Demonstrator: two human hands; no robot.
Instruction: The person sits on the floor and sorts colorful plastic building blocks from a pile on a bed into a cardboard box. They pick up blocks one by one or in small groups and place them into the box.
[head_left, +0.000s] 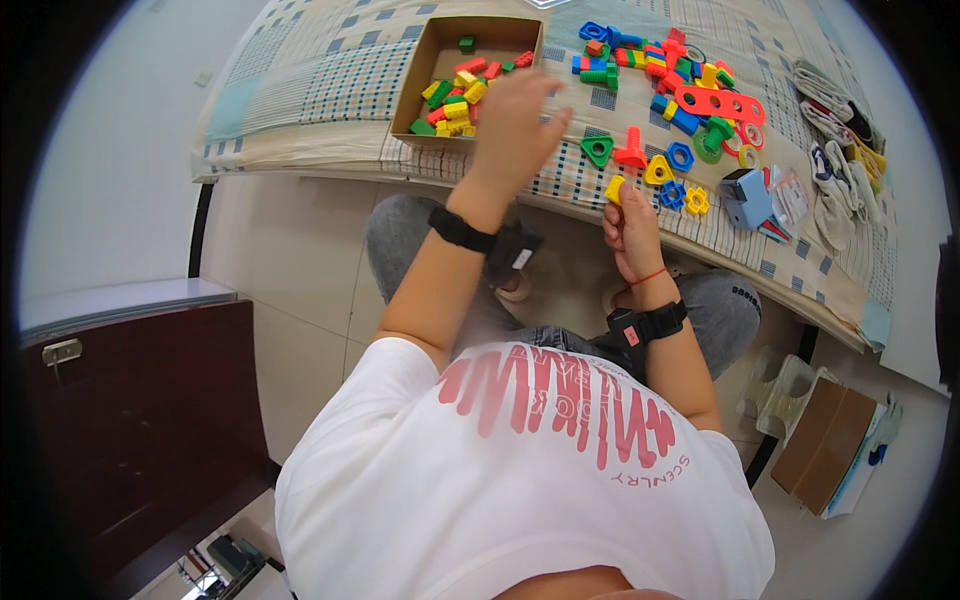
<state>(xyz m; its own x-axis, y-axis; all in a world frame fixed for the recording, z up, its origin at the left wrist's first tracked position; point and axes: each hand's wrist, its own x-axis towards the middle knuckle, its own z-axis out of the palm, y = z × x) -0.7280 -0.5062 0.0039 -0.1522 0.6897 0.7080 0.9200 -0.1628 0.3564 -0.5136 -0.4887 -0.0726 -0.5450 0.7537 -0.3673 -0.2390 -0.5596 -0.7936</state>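
My right hand (634, 229) pinches a yellow toy brick (615, 190) between thumb and fingers, just over the near edge of the cloth-covered table (345, 139). My left hand (517, 120), blurred, hangs over the right rim of a shallow cardboard box (405, 90). Its thumb stands apart from the fingers, and I see nothing between them. Red, green and yellow bricks (455, 110) lie in the box, partly covered by that hand. Close beyond my right hand are a green triangular nut (598, 151), a red toy bolt (632, 150) and a yellow triangular nut (658, 171).
Behind these lies a pile of toy bolts and joined bricks with a red perforated strip (720, 103). Tape rolls (748, 156), a light-blue box (746, 199) and folded gloves (832, 187) sit at the right. On the floor stands a brown carton (825, 442).
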